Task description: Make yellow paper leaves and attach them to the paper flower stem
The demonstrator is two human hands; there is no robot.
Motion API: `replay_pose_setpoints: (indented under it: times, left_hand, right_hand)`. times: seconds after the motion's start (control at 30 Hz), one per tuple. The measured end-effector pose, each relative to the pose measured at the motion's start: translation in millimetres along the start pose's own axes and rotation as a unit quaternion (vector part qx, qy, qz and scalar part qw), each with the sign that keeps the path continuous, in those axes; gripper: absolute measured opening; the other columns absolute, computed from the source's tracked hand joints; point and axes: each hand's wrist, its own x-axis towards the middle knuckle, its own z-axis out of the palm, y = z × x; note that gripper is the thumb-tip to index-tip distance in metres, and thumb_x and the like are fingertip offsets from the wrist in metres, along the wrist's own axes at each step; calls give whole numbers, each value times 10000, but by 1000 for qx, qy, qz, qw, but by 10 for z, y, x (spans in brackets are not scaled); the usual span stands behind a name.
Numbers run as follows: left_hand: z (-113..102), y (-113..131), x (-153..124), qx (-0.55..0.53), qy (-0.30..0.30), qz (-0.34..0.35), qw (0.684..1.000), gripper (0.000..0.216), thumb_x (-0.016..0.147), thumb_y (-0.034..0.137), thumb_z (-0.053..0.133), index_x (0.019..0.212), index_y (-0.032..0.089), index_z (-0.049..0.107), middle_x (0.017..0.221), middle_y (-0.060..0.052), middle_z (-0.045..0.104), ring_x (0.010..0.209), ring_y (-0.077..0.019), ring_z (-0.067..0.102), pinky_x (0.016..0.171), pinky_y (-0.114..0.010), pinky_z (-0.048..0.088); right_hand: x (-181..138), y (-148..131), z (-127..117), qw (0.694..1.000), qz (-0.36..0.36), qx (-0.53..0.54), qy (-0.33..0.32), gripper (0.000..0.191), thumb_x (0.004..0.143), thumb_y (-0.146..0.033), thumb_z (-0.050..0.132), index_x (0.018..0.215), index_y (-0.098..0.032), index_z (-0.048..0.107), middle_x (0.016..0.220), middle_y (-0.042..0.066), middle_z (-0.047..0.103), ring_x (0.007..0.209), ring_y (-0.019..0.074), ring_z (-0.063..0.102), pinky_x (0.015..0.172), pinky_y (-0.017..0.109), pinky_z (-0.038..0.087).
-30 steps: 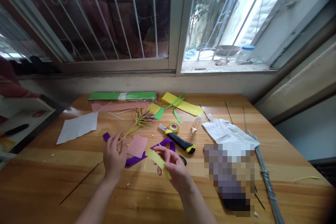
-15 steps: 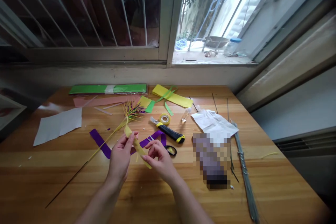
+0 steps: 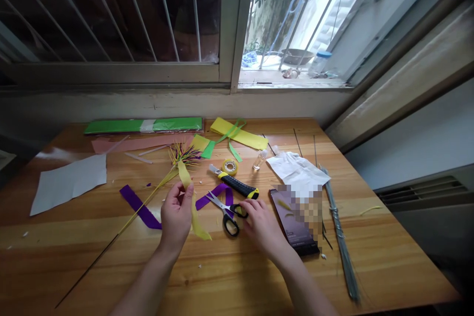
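Note:
My left hand (image 3: 177,213) pinches a yellow paper strip (image 3: 193,206) that hangs from its fingers above the wooden table (image 3: 222,276). My right hand (image 3: 261,223) rests on the table with its fingertips at the black handles of the scissors (image 3: 225,209); the fingers are curled and I cannot see them gripping. A purple paper strip (image 3: 139,206) lies under both hands. A thin wire stem with a yellow and purple fringed head (image 3: 182,155) runs diagonally across the table left of my left hand.
A yellow and black utility knife (image 3: 234,184), a tape roll (image 3: 229,166) and a small bottle (image 3: 259,159) lie behind the scissors. Green, pink, yellow and white paper sheets lie at the back and left. A phone (image 3: 292,222), white paper and a wire bundle (image 3: 338,222) lie right.
My right hand let go of the yellow strip and moved right and down to the scissors' handles. My left hand keeps the strip, which now hangs loose. The view shifted slightly.

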Motion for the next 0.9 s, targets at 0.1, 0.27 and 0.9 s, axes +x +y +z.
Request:
replay_pose_setpoints:
  times: [0.1,0.27,0.9]
  left_hand:
    - [11,57,-21,19,-11,13,1000,279,790,404,567,921,166,630,686,8,590,581,-108,503,540,-194,392]
    - [6,148,-32,52,-10,23,998,297,817,418,522,920,163,637,668,-2,597,579,-114,522,536,-197,399]
    - [-2,344,56,-39,-10,-34,999,348,791,441,547,958,148,629,541,12,600,414,-93,469,415,-183,349]
  right_hand:
    - [20,-8,49,998,27,-52,-14,397,682,-32,503,1044,-171,585,1033,93,597,953,238,515,801,321,420]
    - [47,-93,71,993,71,-92,-2,360,656,-86,538,1011,-139,569,931,118,579,906,266,525,750,339,415]
    - [-7,-84,-37,982,104,119,-100,52,688,-223,569,687,-178,595,634,32,634,606,184,574,515,253,390]
